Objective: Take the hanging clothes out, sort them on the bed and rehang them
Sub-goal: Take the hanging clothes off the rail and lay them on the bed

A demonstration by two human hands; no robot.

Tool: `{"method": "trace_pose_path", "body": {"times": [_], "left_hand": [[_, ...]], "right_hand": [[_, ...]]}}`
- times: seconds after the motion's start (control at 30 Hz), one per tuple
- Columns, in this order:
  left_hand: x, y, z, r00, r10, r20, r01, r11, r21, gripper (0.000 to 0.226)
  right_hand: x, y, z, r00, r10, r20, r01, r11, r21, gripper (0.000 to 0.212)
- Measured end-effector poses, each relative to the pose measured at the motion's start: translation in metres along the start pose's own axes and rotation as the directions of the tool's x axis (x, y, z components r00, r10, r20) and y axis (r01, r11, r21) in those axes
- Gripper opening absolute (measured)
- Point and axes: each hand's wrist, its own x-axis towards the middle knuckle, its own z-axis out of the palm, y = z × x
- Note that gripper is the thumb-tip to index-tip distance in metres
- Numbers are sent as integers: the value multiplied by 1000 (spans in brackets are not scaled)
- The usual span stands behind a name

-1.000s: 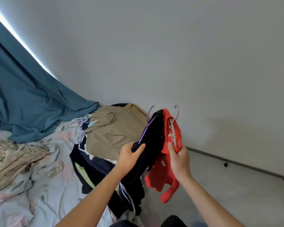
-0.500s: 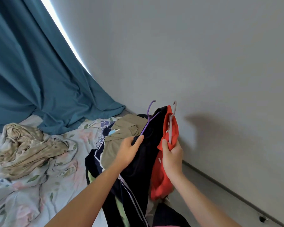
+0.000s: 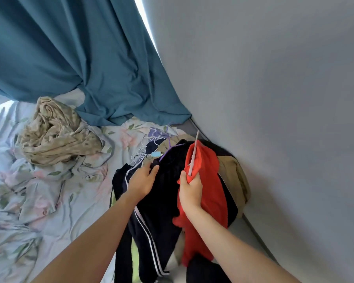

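Lowered since the earlier frames, both garments are now coming down onto the clothes pile at the right edge of the bed, and my view is tilting left, bringing more of the curtain into frame.

I am gripping the dark garment (image 3: pixel 164 193) with the left hand (image 3: pixel 141 180), fingers curled into the fabric just below its purple hanger (image 3: pixel 169 147). White stripes are running down the near part of this garment. I am clamping the right hand (image 3: pixel 190 190) around the red garment (image 3: pixel 208 180) together with the lower end of its pale hanger (image 3: pixel 193 158), which is pointing up and away from me. The two garments are touching side by side, the red one to the right.

Under and beyond them, a tan garment (image 3: pixel 236 174) is lying against the grey wall (image 3: pixel 274 99). A small light-blue tag (image 3: pixel 156 154) and thin white hangers (image 3: pixel 140 152) are showing just left of the purple hanger.

Further left, the floral bedsheet (image 3: pixel 39 201) is lying rumpled, with a crumpled beige spotted cloth (image 3: pixel 55 135) resting on it. A teal curtain (image 3: pixel 70 58) is draping onto the far side of the bed, with a bright strip of daylight along its right edge.
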Motion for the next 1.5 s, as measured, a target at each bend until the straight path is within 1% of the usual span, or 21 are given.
{"method": "trace_pose_path", "body": {"times": [0.07,0.13,0.17,0.23,0.3,0.37,0.43,0.5,0.57,0.63,0.77,0.83,0.9,0.97,1.03,1.07,1.13,1.2,1.3,1.37,1.5], "left_hand": [[7,-15,-4,998,-62,-31,61,998,-31,22],[7,-35,-8,990,-123,-63,123,992,2,31],[6,-44,-9,984,-158,-79,160,987,15,32],[0,-61,-8,971,-222,-92,225,974,26,31],[-5,-70,-3,955,-286,-77,287,958,3,31],[-9,-78,5,941,-335,-43,334,942,-25,30],[-11,-87,16,926,-377,-6,376,925,-49,34],[-9,-93,27,913,-408,15,408,909,-86,40],[-6,-97,38,904,-427,32,428,898,-102,44],[-3,-100,50,893,-446,67,450,889,-82,49],[2,-112,70,850,-509,134,518,854,-40,60],[6,-120,80,836,-530,140,539,841,-36,62],[9,-126,89,821,-557,125,563,827,-15,59],[14,-129,96,816,-571,85,575,818,-23,44],[19,-130,101,817,-576,29,576,816,-48,32],[21,-130,102,817,-577,4,576,815,-60,27],[22,-128,104,818,-575,-9,573,816,-82,19],[19,-123,103,828,-560,-16,552,820,-149,25],[3,-111,93,858,-508,-73,477,842,-254,31],[-12,-108,83,885,-450,-115,415,877,-243,31],[-49,-113,61,917,-344,-202,305,931,-199,26]], "right_hand": [[17,3,21,996,34,87,-32,999,-20,17],[31,8,41,970,69,232,-56,996,-62,24],[36,11,50,943,76,324,-52,995,-83,24],[46,16,63,852,90,516,-14,989,-149,20],[62,22,67,770,87,632,103,961,-258,16],[87,29,61,750,47,659,232,915,-329,8],[119,33,48,769,-12,639,352,843,-407,7],[152,30,33,774,-106,625,511,687,-517,15],[183,25,22,757,-150,636,607,520,-600,26],[208,19,21,728,-138,671,655,429,-622,38],[241,19,38,645,-37,763,724,351,-594,58],[252,24,48,626,8,779,741,305,-598,64],[259,31,57,630,14,777,758,208,-618,65],[265,36,64,639,-26,769,768,66,-637,58],[269,39,69,643,-53,764,765,-1,-643,48],[271,38,70,642,-50,765,766,9,-643,44],[273,36,68,643,-29,765,764,85,-639,35],[270,33,62,644,-55,763,761,146,-632,27],[254,30,43,612,-177,771,790,171,-589,21],[237,28,25,599,-207,774,800,209,-563,16],[191,23,-2,619,-217,755,777,312,-547,18]]}}
